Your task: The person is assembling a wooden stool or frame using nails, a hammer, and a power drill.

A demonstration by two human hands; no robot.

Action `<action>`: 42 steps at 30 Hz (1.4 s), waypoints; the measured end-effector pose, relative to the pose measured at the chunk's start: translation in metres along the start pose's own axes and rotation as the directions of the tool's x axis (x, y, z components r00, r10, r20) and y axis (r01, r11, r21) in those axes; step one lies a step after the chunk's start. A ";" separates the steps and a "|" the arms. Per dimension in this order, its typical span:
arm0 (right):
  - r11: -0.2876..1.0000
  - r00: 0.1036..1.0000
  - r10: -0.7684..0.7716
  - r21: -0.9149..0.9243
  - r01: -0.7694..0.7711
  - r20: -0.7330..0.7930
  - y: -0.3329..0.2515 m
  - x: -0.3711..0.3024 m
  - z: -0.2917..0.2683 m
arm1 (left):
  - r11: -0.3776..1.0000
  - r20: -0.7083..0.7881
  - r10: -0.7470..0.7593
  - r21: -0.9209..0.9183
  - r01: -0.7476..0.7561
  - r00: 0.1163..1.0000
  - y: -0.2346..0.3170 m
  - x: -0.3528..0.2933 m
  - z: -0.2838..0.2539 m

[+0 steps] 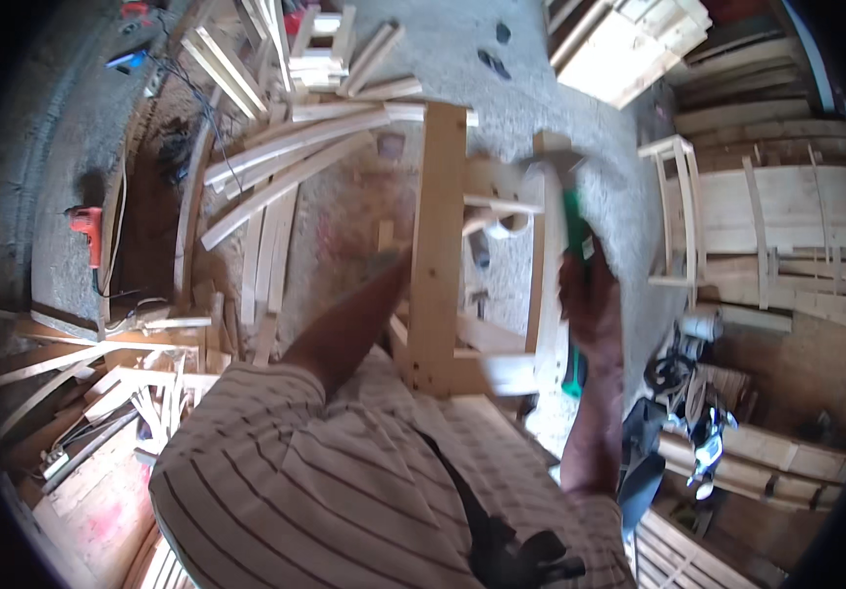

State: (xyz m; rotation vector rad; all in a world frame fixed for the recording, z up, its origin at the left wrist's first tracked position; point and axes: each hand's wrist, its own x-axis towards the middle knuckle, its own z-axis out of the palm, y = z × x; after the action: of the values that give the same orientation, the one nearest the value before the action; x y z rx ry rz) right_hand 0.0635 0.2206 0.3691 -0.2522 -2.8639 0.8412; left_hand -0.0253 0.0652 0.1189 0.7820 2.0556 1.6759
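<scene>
My right hand (588, 299) is closed around the green handle of a hammer (574, 221), raised at the right side of a pale wooden frame (438, 236). The hammer's metal head is smeared by motion and points away from me. Its handle end shows below my fist. The frame stands directly before my body, with a wide upright-looking board on its left, a narrower one on its right and crosspieces between them. My left forearm (359, 309) reaches behind the wide board, which hides my left hand and its fingers.
Loose wooden strips (295, 147) lie on the floor at the far left. A red power tool (85, 224) with a cable lies farther left. Stacked boards (639, 44) stand at the far right, near another slim wooden frame (688, 211). A pair of sandals (494, 65) lies beyond.
</scene>
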 end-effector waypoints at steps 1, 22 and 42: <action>0.987 0.988 0.141 0.082 -0.135 -0.059 -0.005 -0.001 -0.017 | 1.000 0.009 -0.016 -0.008 0.016 1.000 0.000 -0.002 0.002; 0.785 0.994 -0.059 -0.619 -0.011 -0.093 -0.016 0.007 -0.082 | 0.999 0.021 -0.016 -0.048 0.017 1.000 -0.013 0.019 0.007; 0.497 0.985 -0.171 -0.862 0.103 0.019 -0.045 0.048 -0.025 | 0.870 -0.233 -0.034 -0.486 -0.086 0.972 0.134 0.106 -0.086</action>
State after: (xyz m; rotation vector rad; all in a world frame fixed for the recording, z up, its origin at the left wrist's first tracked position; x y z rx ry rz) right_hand 0.0158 0.2061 0.4183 -0.1284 -2.8985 -0.7156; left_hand -0.1344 0.0844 0.2740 0.4538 1.6252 2.2692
